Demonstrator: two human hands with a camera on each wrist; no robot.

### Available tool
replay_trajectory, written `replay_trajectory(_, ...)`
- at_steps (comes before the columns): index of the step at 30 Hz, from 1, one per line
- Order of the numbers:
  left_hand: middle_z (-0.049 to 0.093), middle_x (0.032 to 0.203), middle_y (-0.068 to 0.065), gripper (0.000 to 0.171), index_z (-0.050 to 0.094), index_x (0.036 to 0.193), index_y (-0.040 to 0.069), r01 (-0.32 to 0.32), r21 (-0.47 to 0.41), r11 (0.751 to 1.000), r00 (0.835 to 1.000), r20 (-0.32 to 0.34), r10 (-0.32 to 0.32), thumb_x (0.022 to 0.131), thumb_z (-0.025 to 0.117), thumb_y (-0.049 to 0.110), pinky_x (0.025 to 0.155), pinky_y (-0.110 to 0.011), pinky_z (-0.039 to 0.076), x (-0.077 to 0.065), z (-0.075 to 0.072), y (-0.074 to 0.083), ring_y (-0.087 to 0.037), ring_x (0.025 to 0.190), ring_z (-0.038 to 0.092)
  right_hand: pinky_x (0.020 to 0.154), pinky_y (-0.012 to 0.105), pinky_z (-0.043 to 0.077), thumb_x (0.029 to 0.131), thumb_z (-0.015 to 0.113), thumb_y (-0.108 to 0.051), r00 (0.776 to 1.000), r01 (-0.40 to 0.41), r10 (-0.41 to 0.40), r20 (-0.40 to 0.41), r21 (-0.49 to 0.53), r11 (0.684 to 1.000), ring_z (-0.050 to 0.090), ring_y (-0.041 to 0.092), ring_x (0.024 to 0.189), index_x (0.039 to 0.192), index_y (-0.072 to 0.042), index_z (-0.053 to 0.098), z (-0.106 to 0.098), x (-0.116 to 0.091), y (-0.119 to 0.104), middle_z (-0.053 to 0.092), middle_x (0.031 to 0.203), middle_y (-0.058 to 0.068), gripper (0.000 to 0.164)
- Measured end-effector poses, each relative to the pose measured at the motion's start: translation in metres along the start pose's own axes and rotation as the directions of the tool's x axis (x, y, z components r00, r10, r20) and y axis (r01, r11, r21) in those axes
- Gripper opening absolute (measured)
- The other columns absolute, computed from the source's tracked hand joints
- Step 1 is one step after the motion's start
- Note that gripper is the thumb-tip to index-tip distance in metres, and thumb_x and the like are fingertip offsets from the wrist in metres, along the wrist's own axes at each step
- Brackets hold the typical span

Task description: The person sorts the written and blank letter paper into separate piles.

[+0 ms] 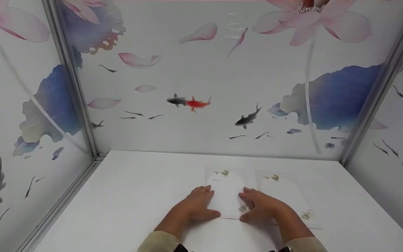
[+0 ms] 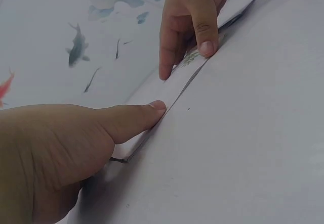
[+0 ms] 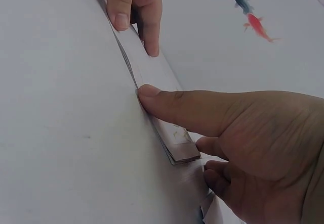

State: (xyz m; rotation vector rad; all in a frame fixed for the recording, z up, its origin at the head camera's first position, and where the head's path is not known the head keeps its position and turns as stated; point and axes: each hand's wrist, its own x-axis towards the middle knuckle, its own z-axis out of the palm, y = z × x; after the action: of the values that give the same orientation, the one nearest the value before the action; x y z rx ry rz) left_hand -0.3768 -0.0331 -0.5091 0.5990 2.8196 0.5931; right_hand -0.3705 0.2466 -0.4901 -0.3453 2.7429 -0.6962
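Observation:
A thin white booklet or stack of sheets [image 1: 226,196] with small printed plants lies on the white table. My left hand [image 1: 200,204] touches its left side, thumb along the near left corner. On the opposite side, my right hand [image 1: 260,205] rests fingertips on the right part, its thumb at the near edge. In the right wrist view several layers show along the near edge of the booklet [image 3: 152,75], under the right thumb. A second, similar white printed piece [image 1: 289,192] lies to the right, partly hidden by my right hand and forearm.
The white tabletop [image 1: 135,189] is bounded by a back wall [image 1: 222,77] and side walls printed with lotus flowers and fish. Metal posts [image 1: 72,77] stand at the back corners.

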Motion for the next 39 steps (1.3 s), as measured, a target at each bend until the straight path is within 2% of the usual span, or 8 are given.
replay_trajectory(7,0.035,0.176,-0.004,0.090,0.047,0.162,0.015,0.018,0.013,1.000,1.000,-0.005,-0.018,0.092,0.074,0.063,0.134,-0.052,0.029,0.002,-0.002,0.003,-0.029,0.166,0.026,0.133,0.066,0.021,0.083,0.092,-0.040,1.000,-0.023,0.023,-0.018,0.037,0.999,0.026,0.040,0.165,0.155,-0.026,0.058,-0.001,-0.001,-0.001,0.038,0.175,0.005,0.081)
replay_trajectory(15,0.048,0.167,-0.005,0.072,0.061,0.150,0.015,0.040,0.005,0.999,0.993,-0.110,-0.039,0.093,0.078,0.055,0.128,-0.052,0.039,0.004,0.001,0.007,-0.033,0.157,0.039,0.128,0.064,0.032,0.084,0.092,-0.036,0.993,-0.004,0.012,-0.118,0.072,0.997,0.039,0.044,0.157,0.149,-0.013,0.063,0.001,0.000,0.000,0.050,0.163,0.011,0.074)
replay_trajectory(18,0.053,0.163,-0.004,0.068,0.065,0.146,0.015,0.033,0.024,0.999,0.989,-0.141,-0.030,0.092,0.079,0.054,0.124,-0.052,0.043,0.003,0.002,0.009,-0.034,0.151,0.045,0.124,0.060,0.040,0.082,0.094,-0.037,0.990,-0.018,0.026,-0.141,0.062,0.998,0.050,0.037,0.147,0.145,-0.011,0.066,0.002,-0.001,-0.001,0.055,0.151,0.008,0.073)
replay_trajectory(20,0.055,0.161,-0.005,0.066,0.067,0.144,0.014,0.026,0.027,0.999,0.987,-0.156,-0.021,0.092,0.080,0.053,0.122,-0.052,0.045,0.003,0.002,0.010,-0.034,0.147,0.048,0.119,0.057,0.046,0.081,0.095,-0.038,0.988,-0.025,0.032,-0.154,0.047,0.999,0.056,0.030,0.135,0.143,-0.010,0.068,0.002,-0.001,-0.003,0.055,0.140,0.007,0.073)
replay_trajectory(24,0.059,0.158,-0.005,0.065,0.068,0.142,0.012,0.020,0.007,1.000,0.985,-0.171,-0.018,0.091,0.082,0.050,0.122,-0.049,0.045,0.003,0.003,0.011,-0.033,0.145,0.050,0.110,0.053,0.051,0.078,0.096,-0.041,0.983,-0.070,0.070,-0.172,0.004,0.998,0.057,0.022,0.115,0.140,-0.013,0.071,0.001,-0.003,-0.008,0.054,0.125,0.007,0.072)
replay_trajectory(32,0.062,0.156,-0.006,0.065,0.069,0.141,0.012,0.010,-0.008,1.000,0.984,-0.175,-0.012,0.090,0.083,0.049,0.124,-0.048,0.044,0.004,0.003,0.010,-0.032,0.145,0.051,0.110,0.056,0.051,0.078,0.096,-0.041,0.982,-0.097,0.096,-0.161,-0.001,0.995,0.063,0.024,0.113,0.136,-0.013,0.073,-0.003,-0.002,-0.010,0.064,0.116,0.006,0.069)
replay_trajectory(35,0.062,0.156,-0.007,0.065,0.069,0.141,0.012,0.008,-0.026,1.000,0.983,-0.183,-0.013,0.090,0.080,0.050,0.123,-0.049,0.044,0.003,0.003,0.009,-0.033,0.145,0.051,0.102,0.052,0.055,0.077,0.097,-0.039,0.982,-0.078,0.082,-0.173,0.028,0.997,0.063,0.022,0.105,0.131,-0.010,0.075,-0.004,0.002,-0.007,0.067,0.111,0.004,0.066)
replay_trajectory(39,0.064,0.153,-0.007,0.065,0.068,0.141,0.012,0.003,-0.048,0.999,0.981,-0.196,-0.013,0.092,0.076,0.054,0.122,-0.049,0.045,0.004,0.003,0.008,-0.032,0.143,0.053,0.095,0.047,0.055,0.075,0.098,-0.044,0.977,-0.086,0.098,-0.190,0.068,0.994,0.060,0.019,0.097,0.132,-0.008,0.075,-0.006,0.005,-0.003,0.070,0.109,0.003,0.072)
